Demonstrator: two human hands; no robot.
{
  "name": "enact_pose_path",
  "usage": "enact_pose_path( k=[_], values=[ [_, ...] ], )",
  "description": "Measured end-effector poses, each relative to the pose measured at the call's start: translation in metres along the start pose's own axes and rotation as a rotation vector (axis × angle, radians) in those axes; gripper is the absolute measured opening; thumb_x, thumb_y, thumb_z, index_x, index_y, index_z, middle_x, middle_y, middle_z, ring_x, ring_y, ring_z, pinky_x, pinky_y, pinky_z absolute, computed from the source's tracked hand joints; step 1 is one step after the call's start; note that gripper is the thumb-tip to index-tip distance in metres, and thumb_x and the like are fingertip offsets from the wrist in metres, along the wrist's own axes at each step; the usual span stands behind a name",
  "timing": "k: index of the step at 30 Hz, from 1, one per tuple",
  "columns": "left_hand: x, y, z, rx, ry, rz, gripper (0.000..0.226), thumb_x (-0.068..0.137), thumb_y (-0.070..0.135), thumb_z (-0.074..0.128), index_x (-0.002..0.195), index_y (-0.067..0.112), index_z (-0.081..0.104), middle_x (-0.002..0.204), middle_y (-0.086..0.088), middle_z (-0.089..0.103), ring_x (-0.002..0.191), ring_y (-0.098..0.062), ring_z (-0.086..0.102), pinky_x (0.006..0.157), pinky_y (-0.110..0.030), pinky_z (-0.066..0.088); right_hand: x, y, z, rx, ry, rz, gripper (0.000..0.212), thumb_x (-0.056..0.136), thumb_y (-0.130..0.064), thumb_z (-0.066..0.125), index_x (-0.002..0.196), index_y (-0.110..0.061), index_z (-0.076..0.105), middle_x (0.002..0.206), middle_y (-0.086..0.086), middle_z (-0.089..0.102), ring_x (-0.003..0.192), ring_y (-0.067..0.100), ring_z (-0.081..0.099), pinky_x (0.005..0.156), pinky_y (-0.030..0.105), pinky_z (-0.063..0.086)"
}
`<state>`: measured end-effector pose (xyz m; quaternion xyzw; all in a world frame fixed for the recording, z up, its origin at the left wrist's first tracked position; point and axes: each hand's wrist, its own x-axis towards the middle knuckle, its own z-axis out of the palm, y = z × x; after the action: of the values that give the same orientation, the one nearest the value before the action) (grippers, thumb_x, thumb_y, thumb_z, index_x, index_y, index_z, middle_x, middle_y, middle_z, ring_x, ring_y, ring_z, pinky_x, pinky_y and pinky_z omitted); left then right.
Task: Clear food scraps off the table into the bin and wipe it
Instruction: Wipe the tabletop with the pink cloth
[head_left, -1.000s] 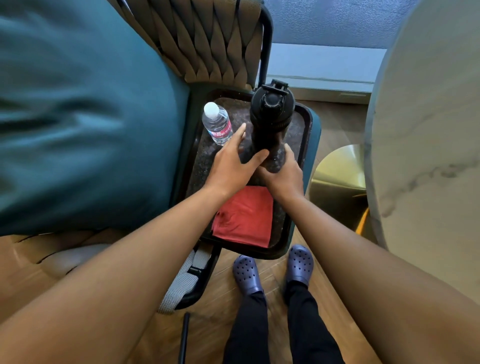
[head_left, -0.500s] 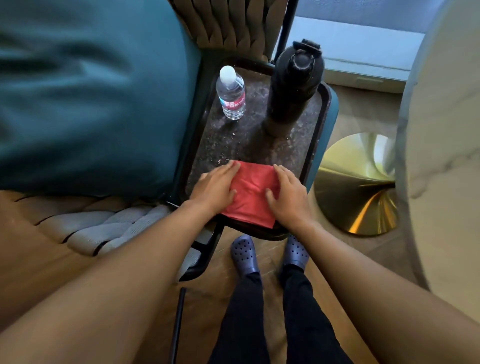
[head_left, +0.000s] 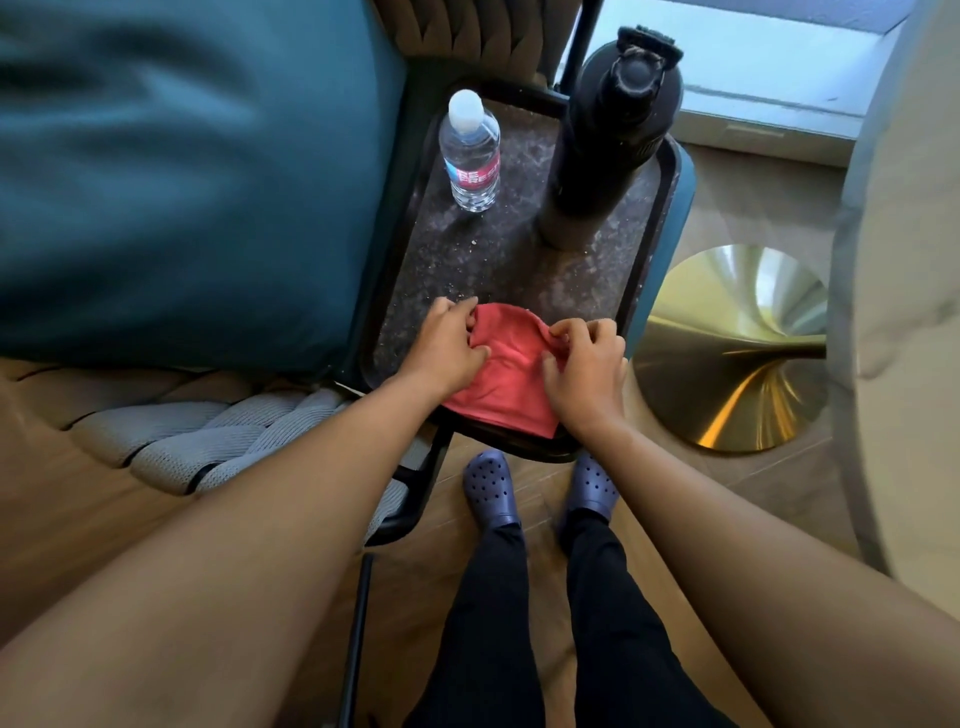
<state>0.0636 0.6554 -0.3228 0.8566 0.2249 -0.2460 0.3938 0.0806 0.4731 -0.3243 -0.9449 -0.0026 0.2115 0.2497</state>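
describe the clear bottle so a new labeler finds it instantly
Find the dark speckled tray beside the teal cushion. The clear water bottle stands at its far left corner. Unlike the taller black flask nearby, it is see-through, with a white cap and pink label.

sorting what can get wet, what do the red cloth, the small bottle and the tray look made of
Red cloth: soft woven fabric, matte; it bunches under the fingers.
Small bottle: clear thin plastic, glossy, see-through with a white cap.
Tray: dark speckled top, probably plastic or laminate, with a smooth black raised rim.
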Motion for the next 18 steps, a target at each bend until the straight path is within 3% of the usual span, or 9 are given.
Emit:
enact_pose_path(
  k=[2, 6, 9, 11, 14, 18],
  values=[
    [0.0, -0.001, 0.0, 0.013, 0.017, 0.017, 0.058, 0.088, 0.017, 0.075, 0.142, 0.014, 0.054, 0.12, 0.0, 0.044, 0.111, -0.019, 0.056, 0.103, -0.033, 0.049, 0.001, 0.0, -0.002, 0.014, 0.046, -0.004, 0.017, 0.088, -0.024, 0.067, 0.104, -0.022, 0.068, 0.114, 0.008, 0.05, 0.106, 0.033, 0.049, 0.089, 0.042, 0.041],
    [-0.007, -0.006, 0.0, 0.033, 0.083, 0.078, 0.029, 0.09, 0.02, 0.073, 0.118, 0.021, 0.064, 0.116, 0.001, 0.043, 0.116, -0.019, 0.044, 0.101, -0.032, 0.042, -0.001, 0.0, -0.007, 0.064, 0.072, -0.039, 0.01, 0.096, -0.027, 0.06, 0.105, -0.024, 0.065, 0.112, 0.003, 0.059, 0.107, 0.028, 0.052, 0.085, 0.037, 0.033],
    [-0.013, -0.005, -0.006, 0.088, 0.054, 0.126, 0.022, 0.095, 0.023, 0.066, 0.116, 0.023, 0.059, 0.121, -0.001, 0.052, 0.119, -0.022, 0.044, 0.099, -0.037, 0.042, -0.009, 0.0, -0.01, 0.169, 0.062, -0.072, 0.008, 0.101, -0.029, 0.05, 0.105, -0.029, 0.057, 0.102, -0.004, 0.063, 0.097, 0.021, 0.058, 0.088, 0.043, 0.044],
    [-0.02, 0.0, -0.013, 0.059, -0.017, 0.142, 0.015, 0.1, 0.023, 0.058, 0.114, 0.026, 0.053, 0.113, -0.002, 0.06, 0.106, -0.023, 0.056, 0.09, -0.045, 0.05, -0.017, -0.002, -0.014, 0.244, 0.045, -0.085, 0.006, 0.104, -0.031, 0.046, 0.105, -0.032, 0.052, 0.098, -0.007, 0.062, 0.09, 0.017, 0.06, 0.085, 0.05, 0.049],
    [-0.037, 0.014, -0.024, 0.062, -0.061, 0.153, 0.009, 0.104, 0.028, 0.049, 0.111, 0.031, 0.044, 0.107, -0.001, 0.062, 0.092, -0.023, 0.061, 0.079, -0.046, 0.054, -0.032, -0.008, -0.03, 0.341, 0.041, -0.089, 0.012, 0.107, -0.035, 0.041, 0.108, -0.032, 0.052, 0.096, -0.007, 0.06, 0.085, 0.013, 0.059, 0.079, 0.046, 0.052],
    [-0.064, 0.044, -0.042, 0.073, 0.002, 0.24, 0.015, 0.105, 0.03, 0.048, 0.119, 0.028, 0.043, 0.11, 0.001, 0.059, 0.095, -0.028, 0.061, 0.081, -0.047, 0.051, -0.053, -0.026, -0.064, 0.44, 0.093, -0.084, 0.014, 0.107, -0.034, 0.041, 0.109, -0.029, 0.054, 0.096, -0.011, 0.057, 0.084, 0.004, 0.055, 0.077, 0.035, 0.05]
  ],
)
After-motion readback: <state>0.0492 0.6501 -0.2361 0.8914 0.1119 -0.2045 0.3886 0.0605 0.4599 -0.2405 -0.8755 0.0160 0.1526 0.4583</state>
